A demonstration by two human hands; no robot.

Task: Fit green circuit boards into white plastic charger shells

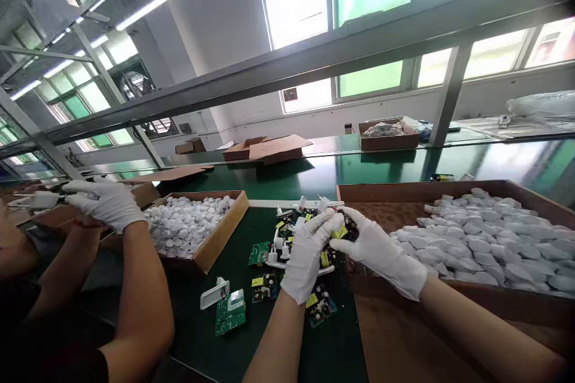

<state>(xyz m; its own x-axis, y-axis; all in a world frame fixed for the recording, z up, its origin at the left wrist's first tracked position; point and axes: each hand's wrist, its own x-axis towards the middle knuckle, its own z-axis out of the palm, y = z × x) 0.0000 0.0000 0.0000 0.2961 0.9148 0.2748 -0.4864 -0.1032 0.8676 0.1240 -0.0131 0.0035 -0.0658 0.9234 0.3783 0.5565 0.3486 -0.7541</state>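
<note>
Both of my hands wear white gloves and meet over a pile of parts. My left hand [308, 254] has its fingers bent against a small circuit board [340, 232] with a yellow component. From the other side, my right hand [376, 249] grips the same board between thumb and fingers. Part of the board is hidden by the gloves. Below and behind my hands lie several circuit boards and white plastic plug housings [281, 248]. Nearer to me are a green circuit board [230, 312] and a white plastic piece [214, 294] beside it.
At right, a large cardboard box [381, 192] holds many white plastic pieces. Another cardboard box [224, 239] of small white parts stands at left. A co-worker's gloved hand [105, 200] is beyond it. Several boxes sit on the far green surface [323, 173], beneath a metal beam [287, 75].
</note>
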